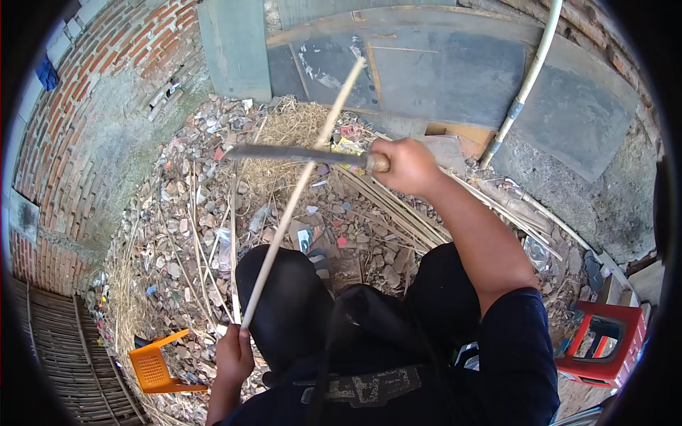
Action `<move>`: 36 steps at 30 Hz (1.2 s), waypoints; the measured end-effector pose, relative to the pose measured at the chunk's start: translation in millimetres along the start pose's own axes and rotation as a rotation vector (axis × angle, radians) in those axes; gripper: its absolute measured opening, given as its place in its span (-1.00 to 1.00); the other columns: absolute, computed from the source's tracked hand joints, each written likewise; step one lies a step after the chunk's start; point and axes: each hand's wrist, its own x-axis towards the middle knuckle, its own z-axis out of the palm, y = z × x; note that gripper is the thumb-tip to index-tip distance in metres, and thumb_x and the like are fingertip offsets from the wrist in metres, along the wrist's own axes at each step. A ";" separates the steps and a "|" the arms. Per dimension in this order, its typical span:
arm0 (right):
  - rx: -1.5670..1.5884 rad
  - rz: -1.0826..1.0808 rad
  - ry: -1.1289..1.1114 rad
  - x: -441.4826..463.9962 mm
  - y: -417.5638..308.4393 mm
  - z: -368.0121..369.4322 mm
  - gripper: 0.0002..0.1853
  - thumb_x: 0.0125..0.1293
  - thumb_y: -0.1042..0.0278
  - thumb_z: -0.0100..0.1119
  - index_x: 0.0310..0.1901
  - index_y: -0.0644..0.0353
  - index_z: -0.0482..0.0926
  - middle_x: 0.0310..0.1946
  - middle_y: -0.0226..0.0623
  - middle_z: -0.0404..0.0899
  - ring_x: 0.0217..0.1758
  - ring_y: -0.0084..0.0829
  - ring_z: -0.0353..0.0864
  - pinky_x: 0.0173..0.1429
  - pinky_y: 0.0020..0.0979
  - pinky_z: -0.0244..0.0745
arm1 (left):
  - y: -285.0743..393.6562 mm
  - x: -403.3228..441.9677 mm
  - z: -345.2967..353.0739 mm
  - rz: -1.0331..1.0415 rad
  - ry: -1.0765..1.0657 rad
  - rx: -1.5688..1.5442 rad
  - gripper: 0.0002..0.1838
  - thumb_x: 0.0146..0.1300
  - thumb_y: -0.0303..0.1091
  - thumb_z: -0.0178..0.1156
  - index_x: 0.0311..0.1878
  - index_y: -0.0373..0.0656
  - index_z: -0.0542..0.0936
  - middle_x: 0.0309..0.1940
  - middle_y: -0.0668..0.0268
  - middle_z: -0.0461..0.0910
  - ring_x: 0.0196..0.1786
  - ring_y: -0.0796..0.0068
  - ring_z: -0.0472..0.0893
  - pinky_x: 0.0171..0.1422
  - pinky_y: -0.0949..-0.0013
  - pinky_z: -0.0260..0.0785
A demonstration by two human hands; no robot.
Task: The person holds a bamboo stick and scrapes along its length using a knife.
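Note:
My right hand (406,165) is wrapped round the wooden handle of a machete (295,154), whose long dark blade points left. The blade crosses a long pale bamboo strip (283,224); whether it touches the strip I cannot tell. Closed on the strip's lower end is my left hand (236,353), beside my left knee. From there the strip slants up and away past the blade, its far end near the grey panels. A bundle of split bamboo strips (394,209) lies on the ground beyond my knees, and thinner strips (234,248) lie to the left.
Rubble and litter (174,234) cover the ground, with straw-like shavings (284,131) ahead. An orange plastic stool (158,366) lies at lower left, a red stool (604,344) at lower right. A brick wall (92,121) rises left; a pale pole (526,89) leans at right.

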 end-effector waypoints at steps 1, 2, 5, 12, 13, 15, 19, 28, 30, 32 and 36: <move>-0.033 -0.052 -0.017 0.1 -6.1 2.3 -0.81 0.12 0.28 0.39 -0.22 -0.04 0.65 -0.44 -0.23 0.71 -0.33 -0.06 0.74 -0.21 -0.06 0.62 | 4.7 -0.1 1.2 0.025 0.003 0.002 -0.68 0.60 -0.21 -0.01 -0.25 -0.25 0.50 -0.59 -0.03 0.55 -0.47 -0.20 0.60 -0.39 -0.08 0.35; -0.065 -0.106 -0.036 0.2 -11.0 4.0 -0.83 0.12 0.28 0.38 -0.22 -0.04 0.65 -0.45 -0.24 0.70 -0.33 -0.06 0.74 -0.22 -0.05 0.62 | 8.7 -0.2 3.1 0.048 0.007 0.002 -0.67 0.59 -0.21 0.00 -0.25 -0.26 0.50 -0.59 -0.03 0.55 -0.47 -0.20 0.60 -0.40 -0.08 0.34; -0.124 -0.148 -0.125 1.9 -13.7 7.1 -0.86 0.14 0.30 0.34 -0.24 -0.05 0.63 -0.44 -0.27 0.70 -0.32 -0.05 0.74 -0.22 -0.02 0.62 | 7.3 2.1 12.0 0.061 0.005 -0.020 -0.66 0.59 -0.20 0.01 -0.27 -0.25 0.47 -0.57 -0.08 0.55 -0.45 -0.27 0.59 -0.38 -0.12 0.35; -0.066 0.117 -0.110 6.7 30.3 14.0 -0.71 0.18 0.19 0.41 -0.09 0.04 0.68 -0.39 -0.11 0.72 -0.25 0.02 0.73 -0.10 -0.03 0.62 | 10.9 3.1 10.4 0.045 -0.008 0.014 -0.64 0.60 -0.18 0.00 -0.29 -0.25 0.45 -0.56 -0.12 0.54 -0.44 -0.32 0.58 -0.37 -0.13 0.35; -0.054 0.081 -0.109 5.3 26.8 10.8 -0.72 0.17 0.19 0.42 -0.10 0.04 0.69 -0.40 -0.10 0.72 -0.26 0.02 0.73 -0.10 -0.04 0.62 | 10.1 4.1 11.5 0.051 -0.009 0.026 -0.64 0.60 -0.17 0.00 -0.29 -0.24 0.45 -0.57 -0.11 0.54 -0.44 -0.31 0.58 -0.37 -0.12 0.35; -0.088 0.007 -0.165 1.7 15.4 4.1 -0.73 0.17 0.20 0.42 -0.11 0.04 0.69 -0.39 -0.09 0.72 -0.27 0.01 0.73 -0.10 -0.05 0.63 | 11.3 6.5 10.2 0.047 -0.028 -0.043 -0.63 0.60 -0.16 0.00 -0.29 -0.25 0.46 -0.57 -0.09 0.54 -0.45 -0.29 0.59 -0.38 -0.09 0.35; -0.080 -0.026 -0.265 7.0 17.4 12.0 -0.74 0.17 0.23 0.36 -0.10 0.03 0.69 -0.33 -0.08 0.73 -0.22 0.00 0.74 -0.07 -0.06 0.64 | 4.2 8.7 10.7 0.067 -0.047 -0.083 -0.62 0.61 -0.15 0.00 -0.28 -0.25 0.47 -0.58 -0.07 0.54 -0.46 -0.27 0.59 -0.38 -0.06 0.35; -0.026 0.182 -0.133 1.3 41.9 -3.0 -0.64 0.17 0.23 0.38 -0.01 0.17 0.66 -0.36 -0.01 0.72 -0.22 0.05 0.72 -0.07 -0.07 0.60 | 7.0 11.7 3.5 0.070 -0.081 -0.168 -0.61 0.61 -0.15 0.03 -0.29 -0.27 0.49 -0.61 -0.01 0.52 -0.52 -0.06 0.56 -0.39 0.08 0.34; -0.084 0.065 -0.200 0.9 25.7 -5.5 -0.69 0.13 0.28 0.37 -0.08 0.14 0.66 -0.38 -0.04 0.70 -0.24 0.03 0.72 -0.10 -0.06 0.60 | -0.3 13.1 7.4 0.067 -0.100 -0.221 -0.61 0.61 -0.15 0.04 -0.29 -0.28 0.48 -0.62 0.06 0.51 -0.56 0.11 0.53 -0.40 0.14 0.32; -0.091 -0.024 -0.241 0.3 15.9 -8.7 -0.73 0.09 0.33 0.37 -0.14 0.11 0.66 -0.40 -0.07 0.70 -0.26 0.00 0.73 -0.14 -0.07 0.60 | -4.7 14.5 10.5 0.079 -0.108 -0.288 -0.61 0.61 -0.15 0.05 -0.29 -0.28 0.48 -0.62 0.16 0.49 -0.54 0.32 0.48 -0.41 0.20 0.29; 0.129 0.085 -0.222 7.2 34.6 7.1 -0.74 0.13 0.33 0.38 -0.14 0.17 0.66 -0.37 -0.09 0.72 -0.26 -0.07 0.74 -0.10 -0.11 0.60 | -4.6 14.3 6.1 0.053 -0.138 -0.367 -0.62 0.60 -0.16 0.08 -0.30 -0.28 0.50 -0.61 0.26 0.48 -0.50 0.56 0.42 -0.41 0.30 0.26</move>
